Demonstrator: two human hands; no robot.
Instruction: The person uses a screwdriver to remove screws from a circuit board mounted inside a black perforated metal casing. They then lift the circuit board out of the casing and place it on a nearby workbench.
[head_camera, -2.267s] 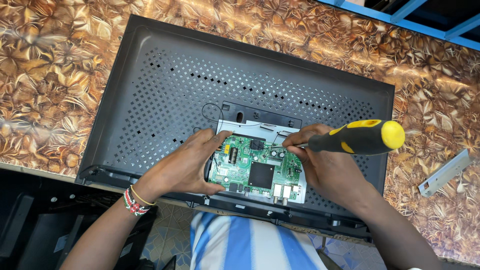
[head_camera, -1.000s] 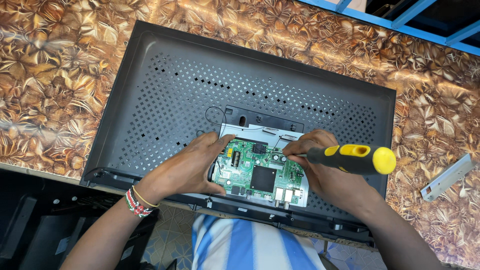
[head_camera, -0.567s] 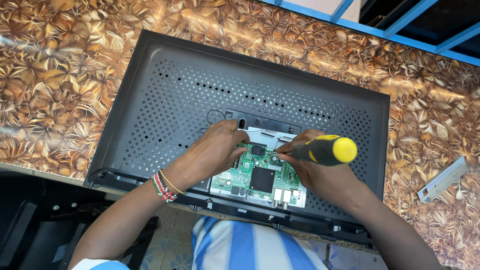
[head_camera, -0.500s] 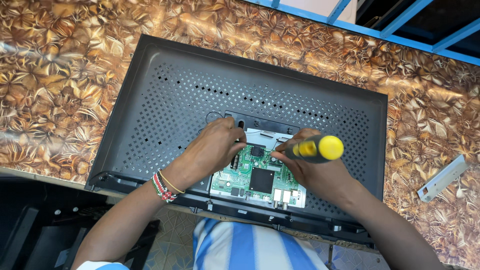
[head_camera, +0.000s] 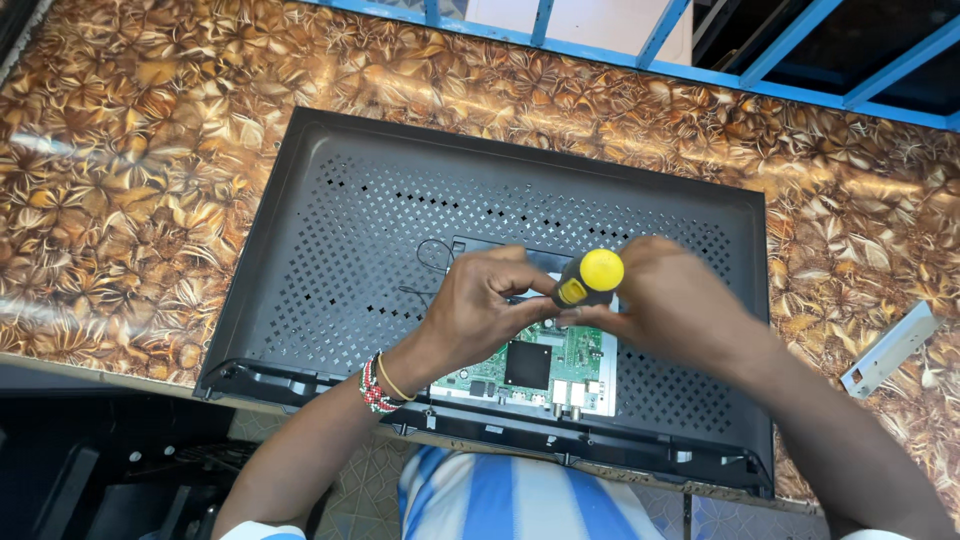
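Observation:
A black perforated back cover (head_camera: 380, 230) of a flat screen lies face down on the table. A green circuit board (head_camera: 540, 365) sits in its opening near the lower edge. My right hand (head_camera: 680, 305) grips a screwdriver (head_camera: 590, 277) with a yellow and black handle, held almost upright so its yellow butt points at the camera; its tip is hidden. My left hand (head_camera: 480, 310) rests on the board's upper part, fingers touching the screwdriver shaft just below the handle. A beaded bracelet is on my left wrist.
The table (head_camera: 130, 170) has a glossy brown and gold leaf pattern. A small white bracket (head_camera: 890, 348) lies at the right, beside the cover. A blue metal frame (head_camera: 760, 70) runs along the far edge. The cover's lower edge overhangs the table's near edge.
The screwdriver has swung from lying sideways to standing almost upright. My left hand has moved up from the board's left side to the shaft. The view has shifted, showing more of the table's far edge.

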